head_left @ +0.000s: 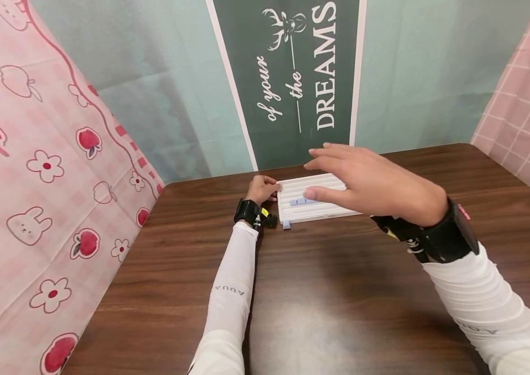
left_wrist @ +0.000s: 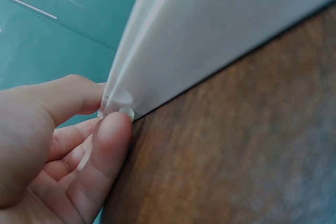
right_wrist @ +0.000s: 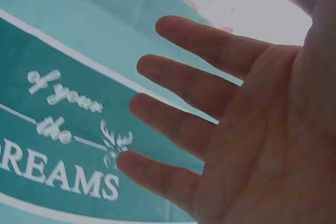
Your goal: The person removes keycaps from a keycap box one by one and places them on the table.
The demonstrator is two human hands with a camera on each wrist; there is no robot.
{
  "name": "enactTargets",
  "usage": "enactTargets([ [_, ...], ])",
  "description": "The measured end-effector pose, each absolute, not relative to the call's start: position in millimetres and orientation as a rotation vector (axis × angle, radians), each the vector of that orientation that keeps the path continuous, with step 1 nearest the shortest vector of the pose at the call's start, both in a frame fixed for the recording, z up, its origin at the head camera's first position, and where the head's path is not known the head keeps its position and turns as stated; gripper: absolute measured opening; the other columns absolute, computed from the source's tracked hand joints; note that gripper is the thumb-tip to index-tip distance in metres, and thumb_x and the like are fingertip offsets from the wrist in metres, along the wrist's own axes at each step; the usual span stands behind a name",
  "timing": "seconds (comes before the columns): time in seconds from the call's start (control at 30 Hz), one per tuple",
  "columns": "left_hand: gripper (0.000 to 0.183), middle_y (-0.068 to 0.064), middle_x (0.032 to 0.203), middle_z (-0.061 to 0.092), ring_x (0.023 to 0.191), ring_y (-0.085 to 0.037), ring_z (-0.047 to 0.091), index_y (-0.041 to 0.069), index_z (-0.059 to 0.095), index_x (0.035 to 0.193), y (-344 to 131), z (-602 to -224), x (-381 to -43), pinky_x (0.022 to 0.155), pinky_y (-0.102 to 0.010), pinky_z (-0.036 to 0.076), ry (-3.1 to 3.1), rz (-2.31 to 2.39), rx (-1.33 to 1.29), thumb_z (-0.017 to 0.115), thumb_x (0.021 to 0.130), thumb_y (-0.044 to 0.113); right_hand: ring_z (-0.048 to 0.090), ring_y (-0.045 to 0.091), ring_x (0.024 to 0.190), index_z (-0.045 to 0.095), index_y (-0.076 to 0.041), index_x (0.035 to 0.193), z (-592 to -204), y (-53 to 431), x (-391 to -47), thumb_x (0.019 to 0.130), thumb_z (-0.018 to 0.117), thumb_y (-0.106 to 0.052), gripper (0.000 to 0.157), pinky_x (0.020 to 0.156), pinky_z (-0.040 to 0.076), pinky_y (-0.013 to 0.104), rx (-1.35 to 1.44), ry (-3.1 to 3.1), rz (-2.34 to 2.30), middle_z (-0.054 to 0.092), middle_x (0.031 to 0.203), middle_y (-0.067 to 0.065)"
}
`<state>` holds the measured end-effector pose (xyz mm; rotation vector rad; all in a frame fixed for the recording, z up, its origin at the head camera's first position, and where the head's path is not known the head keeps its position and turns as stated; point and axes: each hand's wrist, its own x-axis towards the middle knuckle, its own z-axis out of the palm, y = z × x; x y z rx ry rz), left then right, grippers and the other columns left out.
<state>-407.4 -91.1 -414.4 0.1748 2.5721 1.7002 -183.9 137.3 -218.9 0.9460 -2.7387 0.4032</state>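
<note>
1. my left hand [head_left: 261, 188] pinches the left edge of the white tray [head_left: 293, 191] between thumb and forefinger, with the other fingers bent behind; how hard i squeeze, i cannot tell.
2. my right hand [head_left: 365, 181] holds nothing: its fingers are straight and spread, the thumb well apart, and from the head view it covers the tray's right part.
3. the tray lies flat on the brown table [head_left: 302, 312], near its far side. it looks like thin, stiff plastic, so i judge it light, smooth and quick to slide. a rim on each short side would be the steadiest hold; one corner alone might let it swing or tip.
4. small blue blocks [head_left: 300, 202] sit in a row in one of the tray's grooves; my right thumb hides part of that row. they look hard and light, best taken by their sides with fingertips, and a jolt could shift them.
5. one loose blue block [head_left: 286, 225] lies on the table at the tray's near left corner; whether they touch, i cannot tell.
6. farther out, a green cloth [head_left: 176, 104] hangs behind the table.
</note>
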Motion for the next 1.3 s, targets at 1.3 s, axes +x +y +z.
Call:
enactTargets([
  [1.3,0.028,-0.010,0.085,0.063,0.065,-0.013,0.060,-0.007,0.068,0.111,-91,-416,-407,0.056,-0.022,0.058,2.567,1.684,0.165,0.072,0.090,0.010,0.020,0.046,0.150,0.042,-0.004,0.152,-207,179,-202,0.098,0.053,-0.053,0.074,0.118,0.019,0.062,0.738,-2.759,0.455,0.030,0.159,0.027],
])
